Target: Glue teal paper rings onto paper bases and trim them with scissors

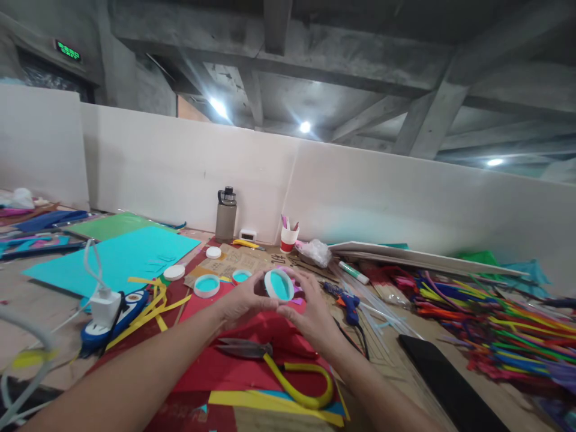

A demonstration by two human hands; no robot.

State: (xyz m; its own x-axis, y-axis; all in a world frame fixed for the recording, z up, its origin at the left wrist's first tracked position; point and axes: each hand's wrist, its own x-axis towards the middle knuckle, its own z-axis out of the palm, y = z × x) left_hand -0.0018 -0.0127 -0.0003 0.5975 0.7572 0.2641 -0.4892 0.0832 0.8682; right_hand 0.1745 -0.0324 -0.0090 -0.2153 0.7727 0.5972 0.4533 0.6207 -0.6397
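Between my two hands is a small round white lid (270, 289) with a turquoise inside, tilted toward me above red paper (252, 324). My left hand (245, 300) grips its left side with thumb and fingers. On the opposite side, my right hand (310, 303) holds the rim, its thumb near the bottom edge. Yellow-handled scissors (310, 401) lie below the hands on the red sheet. To the left rest two more turquoise-filled white lids, one nearer (207, 294) and one partly behind my left hand (242, 276).
A turquoise sheet (121, 258), yellow strips (155, 300) and a power strip (96, 336) lie left. Behind stand a bottle (225, 219) and a paper cup (288, 239). Rightward are a glue gun (348, 303), a glue stick (354, 273), a black phone (445, 384) and colourful pipe cleaners (504, 330).
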